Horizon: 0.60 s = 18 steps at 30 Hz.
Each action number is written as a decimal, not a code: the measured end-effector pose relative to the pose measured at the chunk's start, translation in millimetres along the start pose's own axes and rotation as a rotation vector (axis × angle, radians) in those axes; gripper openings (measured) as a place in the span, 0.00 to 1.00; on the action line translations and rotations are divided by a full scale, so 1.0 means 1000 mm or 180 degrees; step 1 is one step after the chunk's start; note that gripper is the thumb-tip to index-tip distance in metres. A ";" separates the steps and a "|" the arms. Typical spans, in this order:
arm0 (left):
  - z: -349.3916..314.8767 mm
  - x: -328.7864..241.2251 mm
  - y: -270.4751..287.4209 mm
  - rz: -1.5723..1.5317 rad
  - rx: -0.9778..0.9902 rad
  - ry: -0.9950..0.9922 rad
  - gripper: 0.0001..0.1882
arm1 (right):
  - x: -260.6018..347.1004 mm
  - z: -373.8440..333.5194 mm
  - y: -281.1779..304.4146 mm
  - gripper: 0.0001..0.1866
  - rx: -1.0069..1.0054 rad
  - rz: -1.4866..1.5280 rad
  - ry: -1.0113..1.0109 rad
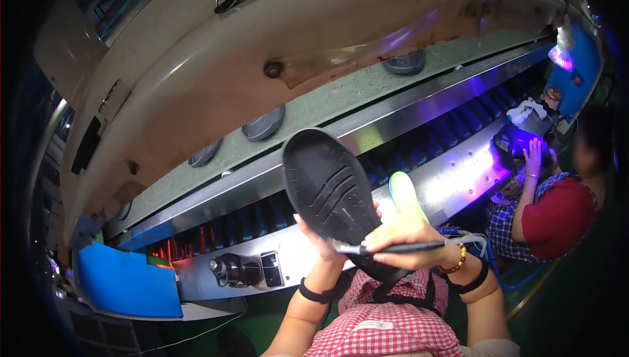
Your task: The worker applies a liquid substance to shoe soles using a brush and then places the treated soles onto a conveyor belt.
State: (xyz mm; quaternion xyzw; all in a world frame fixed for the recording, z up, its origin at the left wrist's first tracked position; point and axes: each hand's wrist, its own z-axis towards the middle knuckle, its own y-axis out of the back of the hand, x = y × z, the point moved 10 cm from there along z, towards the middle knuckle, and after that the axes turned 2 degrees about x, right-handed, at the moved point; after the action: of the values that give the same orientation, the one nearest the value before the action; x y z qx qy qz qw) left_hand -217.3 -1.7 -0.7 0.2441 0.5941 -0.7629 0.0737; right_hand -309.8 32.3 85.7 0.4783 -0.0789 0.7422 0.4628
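A black shoe sole [327, 186] stands tilted up in front of me, its grooved face toward my head. My left hand [313, 236] grips the sole by its lower left edge, the fingers partly hidden behind it. Held in my right hand [406, 234] is a brush [411, 248] with a dark handle, lying nearly level across the sole's lower end. Its pale bristles point left, close to my left fingers; whether they touch the sole I cannot tell. Behind my right hand a yellow-green shoe-shaped piece [405, 193] rests on the metal ledge.
Dark soles [264, 124] lie on the green conveyor belt [327, 98] under a beige hood [196, 75]. On the metal ledge [291, 239] stand a dark bottle [234, 270] and a phone-like black slab [270, 269]. A co-worker [550, 219] sits at the right under purple light.
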 end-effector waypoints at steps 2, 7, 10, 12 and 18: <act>-0.001 -0.004 0.008 -0.0070 -0.0183 -0.0039 0.59 | 0.007 -0.002 -0.008 0.10 0.0322 0.0465 -0.0043; 0.005 -0.030 0.002 0.0193 -0.0237 -0.0620 0.58 | -0.006 -0.004 0.013 0.11 -0.0157 -0.0163 -0.0213; 0.009 -0.040 -0.004 -0.0122 -0.0019 -0.0752 0.59 | 0.005 -0.005 -0.006 0.13 0.0371 0.0080 -0.0229; 0.005 -0.051 -0.006 -0.0113 -0.0181 -0.0991 0.59 | 0.011 -0.009 0.002 0.13 0.0186 0.0380 -0.0073; 0.006 -0.068 -0.009 0.0122 -0.0192 -0.1181 0.58 | 0.002 -0.018 -0.003 0.12 0.0266 -0.0104 -0.0265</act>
State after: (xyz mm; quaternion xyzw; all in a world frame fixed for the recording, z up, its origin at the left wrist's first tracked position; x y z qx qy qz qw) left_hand -163.6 -16.5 39.0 0.1082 0.5882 -0.7751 0.2038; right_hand -319.6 45.2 77.2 0.5289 -0.0593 0.7167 0.4507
